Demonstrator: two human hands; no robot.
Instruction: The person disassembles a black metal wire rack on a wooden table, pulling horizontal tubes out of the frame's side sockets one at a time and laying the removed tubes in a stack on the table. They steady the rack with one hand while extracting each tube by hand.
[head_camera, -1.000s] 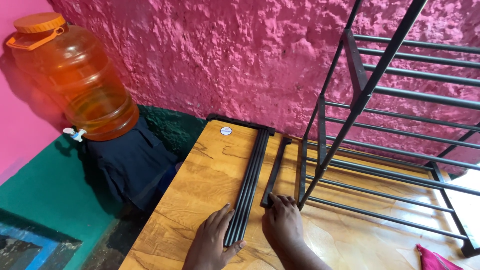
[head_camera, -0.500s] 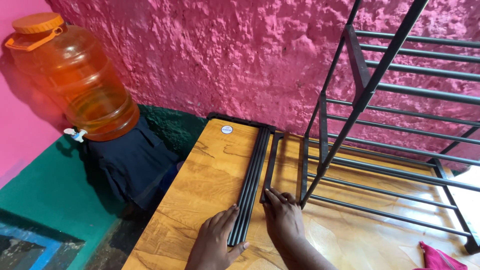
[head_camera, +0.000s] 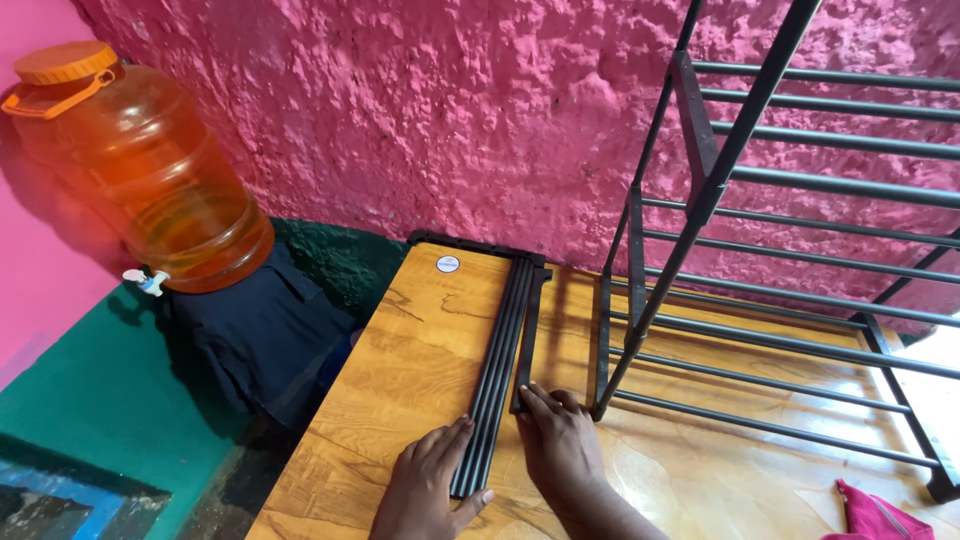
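No real grip: the left hand (head_camera: 428, 488) lies flat, fingers apart, beside the bundle of long black metal rods (head_camera: 495, 375), and the right hand (head_camera: 562, 447) presses the shorter black bar (head_camera: 530, 338) on the glossy wooden surface (head_camera: 400, 370). Uneven pressure could likely scatter the rods.

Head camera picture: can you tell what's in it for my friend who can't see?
Two bare hands press on black rods lying on a wooden table: the left hand beside the bundle, the right hand on a shorter bar. A black metal rack stands to the right, and an orange water jug sits left by a pink wall.
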